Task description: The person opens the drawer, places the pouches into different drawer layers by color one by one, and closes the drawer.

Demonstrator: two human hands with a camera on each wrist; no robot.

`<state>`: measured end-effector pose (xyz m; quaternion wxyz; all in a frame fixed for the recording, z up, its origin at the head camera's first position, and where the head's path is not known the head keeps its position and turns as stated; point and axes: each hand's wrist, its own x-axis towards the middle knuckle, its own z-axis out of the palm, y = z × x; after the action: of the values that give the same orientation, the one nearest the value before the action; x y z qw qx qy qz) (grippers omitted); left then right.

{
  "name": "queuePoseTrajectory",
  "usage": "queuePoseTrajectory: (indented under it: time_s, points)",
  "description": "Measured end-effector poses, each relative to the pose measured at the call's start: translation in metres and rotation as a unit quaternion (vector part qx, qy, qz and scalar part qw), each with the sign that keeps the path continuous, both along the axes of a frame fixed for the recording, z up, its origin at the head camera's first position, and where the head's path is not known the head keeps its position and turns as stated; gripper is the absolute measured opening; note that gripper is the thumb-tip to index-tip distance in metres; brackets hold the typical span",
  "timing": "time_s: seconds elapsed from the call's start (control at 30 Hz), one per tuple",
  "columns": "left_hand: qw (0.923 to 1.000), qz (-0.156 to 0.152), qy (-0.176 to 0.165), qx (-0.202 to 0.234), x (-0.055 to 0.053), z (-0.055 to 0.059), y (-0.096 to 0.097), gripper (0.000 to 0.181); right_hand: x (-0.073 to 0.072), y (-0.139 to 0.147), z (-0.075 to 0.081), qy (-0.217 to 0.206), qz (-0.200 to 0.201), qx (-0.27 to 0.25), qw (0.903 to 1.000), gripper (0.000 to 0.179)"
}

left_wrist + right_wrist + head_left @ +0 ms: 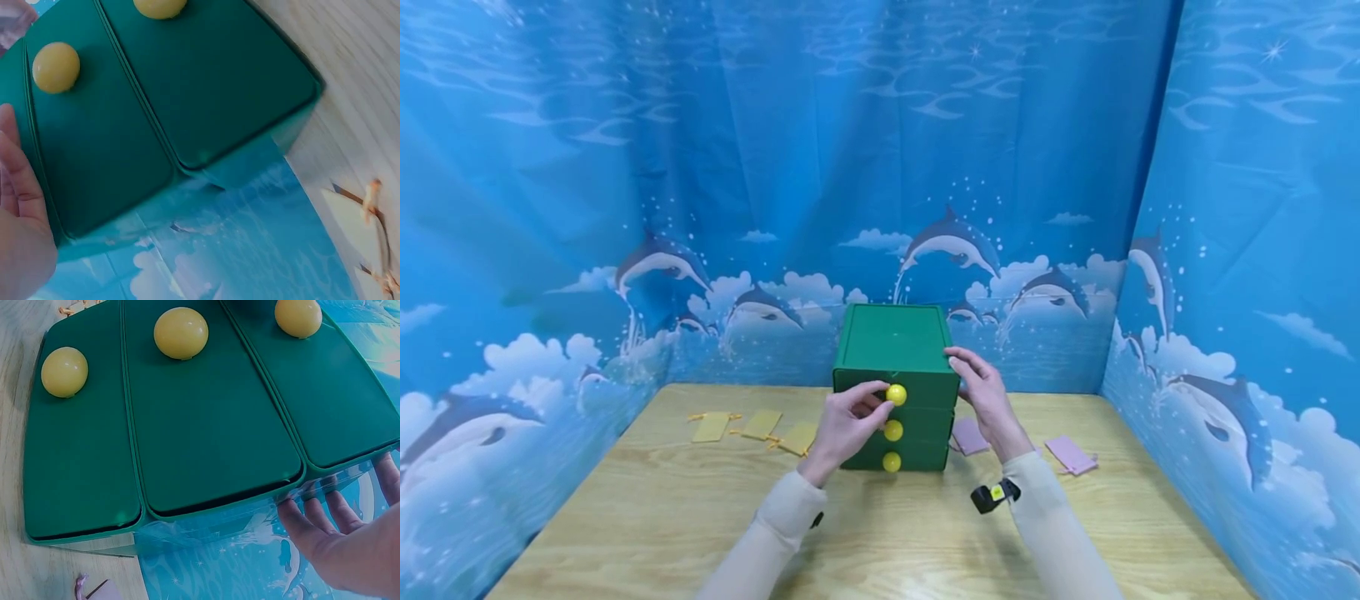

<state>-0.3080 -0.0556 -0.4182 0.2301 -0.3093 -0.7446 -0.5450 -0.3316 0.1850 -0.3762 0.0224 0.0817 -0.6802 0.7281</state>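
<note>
A green chest with three stacked drawers (898, 333) stands on the table, a round yellow knob on each drawer front. My left hand (848, 423) pinches the top knob (896, 395) between thumb and finger. The middle knob (892, 431) and bottom knob (891, 462) show below it. In the left wrist view only part of that hand (22, 212) appears, and the top knob is out of frame. My right hand (988, 400) rests against the chest's upper right side; in the right wrist view its extended fingers (344, 512) touch the side wall. All drawers look closed.
Left of the chest lie three small yellow drawstring pouches, one of them a flat pouch (711, 427). To its right are a lilac pouch (1071, 455) and another lilac pouch (972, 436) close by the chest. Blue dolphin-print curtains (880, 167) border the wooden table (700, 517).
</note>
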Motion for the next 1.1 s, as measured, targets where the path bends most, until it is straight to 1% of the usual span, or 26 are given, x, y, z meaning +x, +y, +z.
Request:
queuePoseTrajectory:
  time_s: [0.07,0.13,0.23,0.37,0.47,0.6,0.77,0.87,1.03,1.1]
  points:
    - [0.9997,-0.005,-0.020,0.013,0.000,-0.001,-0.006,0.015,0.000,0.000,0.000,0.004,0.002,0.003,1.0000,0.047]
    - [0.9990,-0.004,-0.042,0.011,0.001,-0.002,-0.012,0.012,0.000,0.000,-0.001,0.005,0.003,0.005,1.0000,0.047]
    - [0.9969,-0.006,-0.079,0.000,0.002,-0.002,-0.021,0.014,-0.001,0.000,-0.001,0.004,0.004,0.005,1.0000,0.047]
    - [0.9924,-0.004,-0.122,-0.012,0.014,0.012,-0.032,0.016,-0.001,0.000,-0.001,0.002,0.002,0.002,1.0000,0.047]
    - [0.9890,-0.009,-0.146,-0.018,0.010,0.009,-0.042,0.017,-0.002,0.000,-0.001,0.002,0.001,0.001,1.0000,0.047]
    - [0.9852,-0.020,-0.167,-0.033,-0.006,-0.009,-0.057,0.018,-0.002,-0.001,-0.001,0.001,0.002,0.002,1.0000,0.046]
    - [0.9793,-0.022,-0.195,-0.049,-0.009,-0.011,-0.070,0.017,-0.002,-0.001,-0.002,0.000,0.005,0.003,1.0000,0.046]
    - [0.9753,-0.030,-0.214,-0.046,-0.011,-0.011,-0.077,0.018,-0.002,-0.001,-0.001,0.002,0.005,0.005,1.0000,0.046]
    - [0.9693,-0.041,-0.240,-0.036,-0.020,-0.015,-0.088,0.024,-0.001,0.000,0.000,0.004,0.004,0.001,1.0000,0.045]
    - [0.9662,-0.036,-0.253,-0.037,-0.024,-0.017,-0.093,0.026,-0.001,0.000,0.000,0.005,0.004,-0.001,1.0000,0.045]
